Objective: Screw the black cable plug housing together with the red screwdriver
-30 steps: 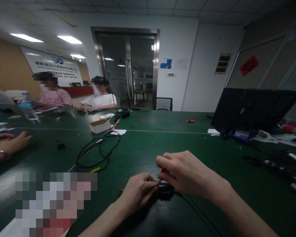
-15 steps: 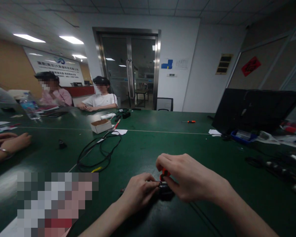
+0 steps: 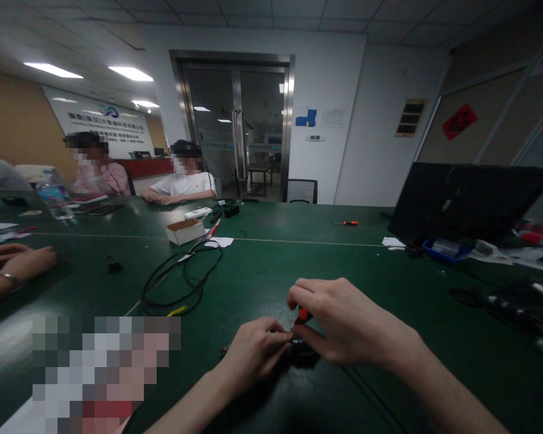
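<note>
My right hand [image 3: 332, 319] is closed, thumb and fingers pinched round the red-and-black handle of a small screwdriver [image 3: 303, 314]. Its tip points down at a dark object [image 3: 304, 354] on the green table, and the contact itself is hidden by my fingers. My left hand [image 3: 257, 346] rests on the table with its fingertips closed against the left side of that dark object, steadying it. What kind of thing the object is I cannot make out. A thin black cable [image 3: 366, 389] runs along the table below my right wrist.
Left of my hands lies a coiled black cable [image 3: 183, 277], near a small open white box [image 3: 185, 231]. Another orange-handled screwdriver [image 3: 350, 223] lies farther back. A black monitor [image 3: 470, 205] and a blue tray [image 3: 446, 250] are at the right. A co-worker's hands [image 3: 22, 265] rest at the left.
My right hand has shifted and turned slightly round the screwdriver handle, covering more of the dark object. My left hand stays in place.
</note>
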Action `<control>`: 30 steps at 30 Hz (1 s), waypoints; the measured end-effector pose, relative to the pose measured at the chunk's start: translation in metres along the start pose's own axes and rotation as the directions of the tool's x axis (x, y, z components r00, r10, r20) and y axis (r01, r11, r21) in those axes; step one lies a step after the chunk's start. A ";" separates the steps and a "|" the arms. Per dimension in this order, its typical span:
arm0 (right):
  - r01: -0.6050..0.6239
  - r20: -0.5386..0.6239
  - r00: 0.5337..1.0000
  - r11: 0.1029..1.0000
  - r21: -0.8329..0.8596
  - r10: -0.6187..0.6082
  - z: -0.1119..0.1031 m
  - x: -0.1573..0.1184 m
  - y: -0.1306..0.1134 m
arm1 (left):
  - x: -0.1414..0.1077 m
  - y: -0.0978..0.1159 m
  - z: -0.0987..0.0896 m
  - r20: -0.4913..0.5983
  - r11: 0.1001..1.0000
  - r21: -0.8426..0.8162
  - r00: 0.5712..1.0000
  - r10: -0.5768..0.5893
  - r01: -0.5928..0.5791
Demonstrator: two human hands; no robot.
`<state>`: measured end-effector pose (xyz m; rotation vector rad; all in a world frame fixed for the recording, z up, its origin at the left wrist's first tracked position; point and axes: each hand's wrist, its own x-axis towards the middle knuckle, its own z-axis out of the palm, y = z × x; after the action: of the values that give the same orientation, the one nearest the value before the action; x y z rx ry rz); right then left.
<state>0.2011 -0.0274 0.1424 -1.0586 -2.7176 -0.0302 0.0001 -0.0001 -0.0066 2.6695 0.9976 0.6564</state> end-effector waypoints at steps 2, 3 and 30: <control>0.024 0.028 0.999 0.998 0.065 -0.025 -0.002 -0.002 -0.001 | 0.000 0.000 0.000 0.000 1.000 -0.016 1.000 0.000 0.000; 0.028 0.038 0.999 0.997 0.078 -0.031 -0.002 -0.002 -0.001 | 0.000 0.000 0.000 -0.002 1.000 -0.020 1.000 -0.001 0.001; -0.072 0.010 0.997 0.989 -0.128 0.074 0.002 0.003 -0.003 | 0.001 0.003 -0.002 -0.015 1.000 -0.001 1.000 0.008 -0.008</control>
<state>0.1966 -0.0272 0.1409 -1.1973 -2.7187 -0.1867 0.0013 -0.0018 -0.0032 2.6727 0.9899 0.6801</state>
